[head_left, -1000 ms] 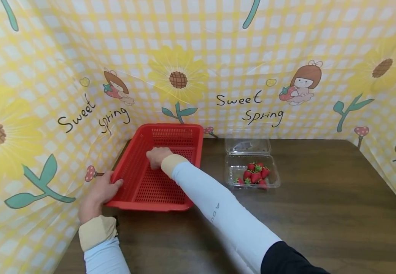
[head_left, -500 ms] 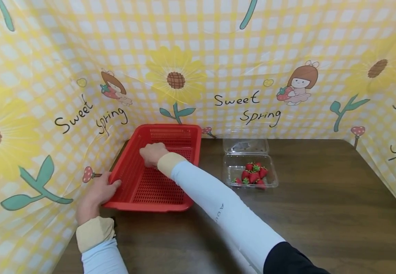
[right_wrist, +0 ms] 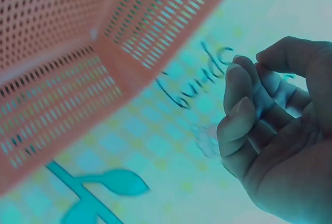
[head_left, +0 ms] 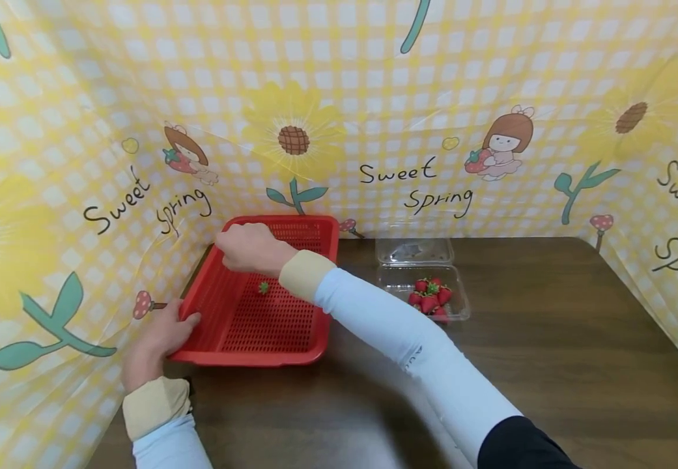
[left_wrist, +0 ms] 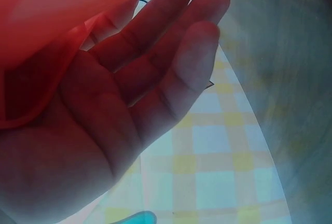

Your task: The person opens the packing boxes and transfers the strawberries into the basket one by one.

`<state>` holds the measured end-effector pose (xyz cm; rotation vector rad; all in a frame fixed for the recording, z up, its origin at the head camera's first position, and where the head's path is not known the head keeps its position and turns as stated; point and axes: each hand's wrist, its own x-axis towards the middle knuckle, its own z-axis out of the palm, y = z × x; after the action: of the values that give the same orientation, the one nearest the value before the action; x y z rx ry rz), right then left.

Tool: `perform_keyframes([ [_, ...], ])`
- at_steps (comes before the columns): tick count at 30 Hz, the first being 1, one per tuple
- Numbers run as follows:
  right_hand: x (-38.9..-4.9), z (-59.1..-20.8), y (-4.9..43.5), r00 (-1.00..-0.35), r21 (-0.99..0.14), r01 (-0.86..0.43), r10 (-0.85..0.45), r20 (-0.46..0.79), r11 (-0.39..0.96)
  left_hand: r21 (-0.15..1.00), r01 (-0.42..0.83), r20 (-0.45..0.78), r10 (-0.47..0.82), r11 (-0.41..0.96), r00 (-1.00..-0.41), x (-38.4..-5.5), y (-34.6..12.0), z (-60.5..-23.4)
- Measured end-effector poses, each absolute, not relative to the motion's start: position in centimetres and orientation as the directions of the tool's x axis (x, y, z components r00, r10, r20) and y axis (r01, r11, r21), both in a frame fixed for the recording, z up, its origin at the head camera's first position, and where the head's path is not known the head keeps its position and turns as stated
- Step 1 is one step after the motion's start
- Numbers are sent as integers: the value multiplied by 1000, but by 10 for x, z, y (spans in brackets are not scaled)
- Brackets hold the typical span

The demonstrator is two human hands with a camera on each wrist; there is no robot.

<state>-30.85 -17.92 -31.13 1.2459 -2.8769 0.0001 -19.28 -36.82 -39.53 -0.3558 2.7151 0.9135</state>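
Observation:
My left hand [head_left: 163,339] grips the near left corner of a red slotted plastic basket [head_left: 206,312], thumb over the rim and fingers outside it; in the left wrist view the fingers [left_wrist: 194,58] lie beneath the wall. My right hand [head_left: 251,247] hovers over the basket's far left part. Its fingers [right_wrist: 236,125] are loosely curled with nothing between them in the right wrist view. The green leafy cap of a strawberry [head_left: 264,287] shows on the basket floor. Several red strawberries [head_left: 429,301] lie in a clear plastic clamshell box [head_left: 460,306], right of the basket.
The clamshell's clear lid [head_left: 415,251] is folded back towards the wall. A brown wooden table [head_left: 538,326] carries everything. Yellow checked cloth [head_left: 339,78] rises behind and along both sides, close to the basket. My right sleeve crosses the clamshell's near left corner.
My right hand has risen from inside the basket up and left, baring the green-capped strawberry on its floor. The left hand keeps its grip on the rim. The head view has shifted slightly right.

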Motion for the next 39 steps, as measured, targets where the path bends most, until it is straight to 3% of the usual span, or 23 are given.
perform_keyframes([
  [8,-303,-299,-133,-605,-10,-793,-786,126,609,564,-289,-293,-140,774,-946,-191,-368,-397],
  [15,-311,-300,-82,-548,80,-801,-782,298,593,546,-264,-269,-132,795,-954,-192,-365,-397],
  [20,-316,-304,-44,-536,110,-791,-769,349,601,547,-267,-269,-135,793,-954,-193,-365,-401],
  [28,-322,-322,13,-607,63,-746,-715,346,663,595,-312,-311,-147,741,-939,-192,-368,-398],
  [34,-322,-345,55,-660,80,-715,-708,252,694,600,-334,-323,-162,727,-932,-191,-367,-398],
  [39,-321,-362,79,-722,29,-676,-670,172,736,577,-299,-289,-152,760,-945,-193,-366,-400],
])
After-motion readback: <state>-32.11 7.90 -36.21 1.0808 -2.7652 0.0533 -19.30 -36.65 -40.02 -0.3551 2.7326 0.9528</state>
